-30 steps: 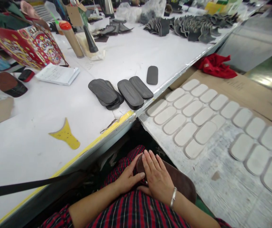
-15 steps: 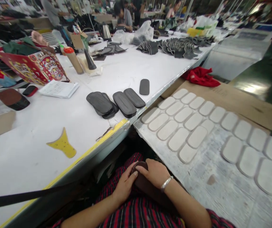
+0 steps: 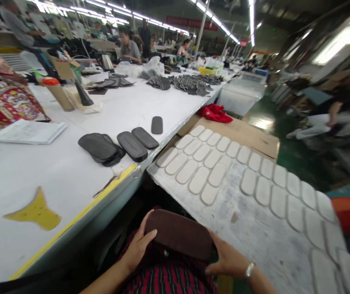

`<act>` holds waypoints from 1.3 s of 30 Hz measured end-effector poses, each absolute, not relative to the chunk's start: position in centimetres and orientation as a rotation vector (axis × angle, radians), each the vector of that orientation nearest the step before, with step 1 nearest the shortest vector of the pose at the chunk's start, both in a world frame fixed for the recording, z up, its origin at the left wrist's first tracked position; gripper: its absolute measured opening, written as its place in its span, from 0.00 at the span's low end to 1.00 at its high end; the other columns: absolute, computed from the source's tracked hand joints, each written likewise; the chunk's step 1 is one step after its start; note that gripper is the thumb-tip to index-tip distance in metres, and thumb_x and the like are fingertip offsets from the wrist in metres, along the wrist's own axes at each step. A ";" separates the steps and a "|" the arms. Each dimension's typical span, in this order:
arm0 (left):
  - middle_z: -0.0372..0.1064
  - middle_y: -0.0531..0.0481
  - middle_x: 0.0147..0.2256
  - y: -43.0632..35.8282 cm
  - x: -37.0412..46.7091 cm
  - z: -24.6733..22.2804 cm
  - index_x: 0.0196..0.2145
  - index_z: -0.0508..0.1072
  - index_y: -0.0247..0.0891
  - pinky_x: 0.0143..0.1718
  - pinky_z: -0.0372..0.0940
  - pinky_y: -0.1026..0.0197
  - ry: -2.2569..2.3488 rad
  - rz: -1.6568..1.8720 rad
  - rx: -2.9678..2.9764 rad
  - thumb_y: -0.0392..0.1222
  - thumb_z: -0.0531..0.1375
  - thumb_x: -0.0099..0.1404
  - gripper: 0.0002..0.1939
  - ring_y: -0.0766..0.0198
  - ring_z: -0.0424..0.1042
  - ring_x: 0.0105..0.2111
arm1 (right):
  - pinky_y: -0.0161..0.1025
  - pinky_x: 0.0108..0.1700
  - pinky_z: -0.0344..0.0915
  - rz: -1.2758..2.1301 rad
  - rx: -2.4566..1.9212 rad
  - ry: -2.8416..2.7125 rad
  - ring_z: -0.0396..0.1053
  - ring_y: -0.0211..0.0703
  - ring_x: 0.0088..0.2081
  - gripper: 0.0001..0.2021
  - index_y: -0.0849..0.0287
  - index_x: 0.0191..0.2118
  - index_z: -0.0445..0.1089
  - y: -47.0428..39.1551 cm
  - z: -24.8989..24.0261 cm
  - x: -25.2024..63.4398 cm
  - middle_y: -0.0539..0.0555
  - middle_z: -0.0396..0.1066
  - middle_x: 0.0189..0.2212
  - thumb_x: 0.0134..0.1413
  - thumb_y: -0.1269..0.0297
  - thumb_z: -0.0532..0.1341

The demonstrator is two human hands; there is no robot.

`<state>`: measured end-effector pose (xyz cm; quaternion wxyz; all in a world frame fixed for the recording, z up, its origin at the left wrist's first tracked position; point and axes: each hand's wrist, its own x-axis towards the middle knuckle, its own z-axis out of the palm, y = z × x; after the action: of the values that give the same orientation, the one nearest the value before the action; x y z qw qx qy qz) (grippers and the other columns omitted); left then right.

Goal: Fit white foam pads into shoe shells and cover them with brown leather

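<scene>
A dark brown oblong panel point(image 3: 179, 234) with rounded ends, leather-like, lies above my lap. My left hand point(image 3: 140, 245) grips its left end, with the thumb on the top face. Around the right end is my right hand point(image 3: 227, 255), its fingers partly hidden behind the edge and its thumb below. On the white table ahead, a stack of dark oblong pieces point(image 3: 100, 147) sits beside two more dark piles point(image 3: 134, 145). One small dark piece point(image 3: 157, 125) lies apart from them.
To the right, a grey board point(image 3: 224, 220) carries rows of pale oblong pieces point(image 3: 250, 181). A yellow template point(image 3: 37, 210) lies on the left table. Behind are a red cloth point(image 3: 216, 113), an orange-capped bottle point(image 3: 58, 94) and papers point(image 3: 29, 131). Co-workers sit farther back.
The brown panel has turned crosswise and its broad face now shows. My right hand has moved from its upper end to its right end. The camera view has tilted up and swung right.
</scene>
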<state>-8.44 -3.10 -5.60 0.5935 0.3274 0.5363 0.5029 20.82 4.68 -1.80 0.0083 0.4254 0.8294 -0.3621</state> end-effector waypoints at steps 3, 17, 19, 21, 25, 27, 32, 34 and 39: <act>0.54 0.47 0.58 -2.8 -8.1 -5.3 0.60 0.45 0.41 0.61 0.48 0.53 1.258 1.183 0.686 0.49 0.53 0.63 0.32 0.59 0.54 0.58 | 0.46 0.57 0.56 -1.214 1.563 2.687 0.57 0.50 0.55 0.48 0.63 0.60 0.47 3.1 -2.5 19.9 0.64 0.57 0.55 0.32 0.56 0.69; 0.63 0.50 0.53 -2.2 -7.8 -5.0 0.54 0.61 0.45 0.55 0.59 0.58 0.932 1.328 0.147 0.39 0.58 0.61 0.23 0.59 0.62 0.53 | 0.43 0.50 0.61 -1.331 1.569 2.690 0.64 0.50 0.48 0.48 0.58 0.57 0.47 3.5 -1.4 18.8 0.58 0.64 0.47 0.28 0.55 0.71; 0.64 0.51 0.52 -2.2 -8.1 -5.4 0.53 0.63 0.45 0.54 0.59 0.60 0.912 1.347 0.110 0.37 0.56 0.61 0.21 0.60 0.63 0.52 | 0.44 0.50 0.61 -1.271 1.581 2.737 0.64 0.50 0.48 0.49 0.57 0.57 0.47 3.4 -1.1 18.4 0.57 0.63 0.48 0.26 0.54 0.71; 0.64 0.51 0.52 -2.1 -8.4 -5.7 0.52 0.64 0.44 0.53 0.60 0.61 0.883 1.348 0.109 0.36 0.55 0.62 0.20 0.61 0.63 0.52 | 0.43 0.49 0.62 -1.241 1.574 2.758 0.64 0.49 0.47 0.47 0.56 0.56 0.49 3.4 -0.6 18.2 0.56 0.64 0.47 0.27 0.53 0.71; 0.64 0.50 0.52 -2.3 -8.4 -5.7 0.52 0.64 0.43 0.52 0.62 0.61 0.863 1.331 0.129 0.36 0.56 0.61 0.20 0.61 0.65 0.50 | 0.45 0.50 0.61 -1.297 1.615 2.705 0.64 0.50 0.48 0.50 0.56 0.58 0.47 3.5 -1.1 18.6 0.56 0.65 0.47 0.25 0.54 0.71; 0.64 0.50 0.51 -2.4 -8.2 -5.7 0.52 0.64 0.45 0.51 0.62 0.61 0.893 1.319 0.155 0.37 0.57 0.61 0.21 0.61 0.65 0.50 | 0.46 0.50 0.61 -1.334 1.668 2.646 0.64 0.51 0.48 0.51 0.57 0.58 0.47 3.4 -1.9 18.9 0.57 0.65 0.47 0.24 0.54 0.71; 0.67 0.50 0.50 -1.7 -8.3 -6.4 0.49 0.67 0.43 0.48 0.64 0.65 1.047 1.373 0.115 0.38 0.58 0.60 0.18 0.63 0.66 0.49 | 0.46 0.49 0.61 -1.393 1.692 2.694 0.63 0.51 0.49 0.50 0.59 0.57 0.50 3.0 -1.8 17.6 0.58 0.65 0.47 0.24 0.52 0.71; 0.68 0.46 0.48 -1.0 -8.6 -6.5 0.48 0.68 0.37 0.46 0.66 0.63 1.036 1.380 0.076 0.39 0.57 0.61 0.16 0.61 0.68 0.47 | 0.45 0.50 0.61 -1.375 1.640 2.758 0.63 0.49 0.49 0.49 0.58 0.57 0.50 3.2 -0.4 16.4 0.57 0.64 0.48 0.25 0.51 0.71; 0.70 0.41 0.44 -0.2 -9.0 -5.7 0.48 0.68 0.33 0.42 0.68 0.57 0.873 1.382 -0.058 0.43 0.56 0.61 0.19 0.56 0.72 0.40 | 0.43 0.49 0.61 -1.228 1.575 2.872 0.64 0.47 0.47 0.44 0.57 0.54 0.55 4.8 4.2 12.3 0.55 0.65 0.46 0.26 0.50 0.70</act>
<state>-9.05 -0.25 -5.68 0.6839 -0.0257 0.3895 0.6164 12.34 4.85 4.24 -0.1774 0.4432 0.8080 -0.3453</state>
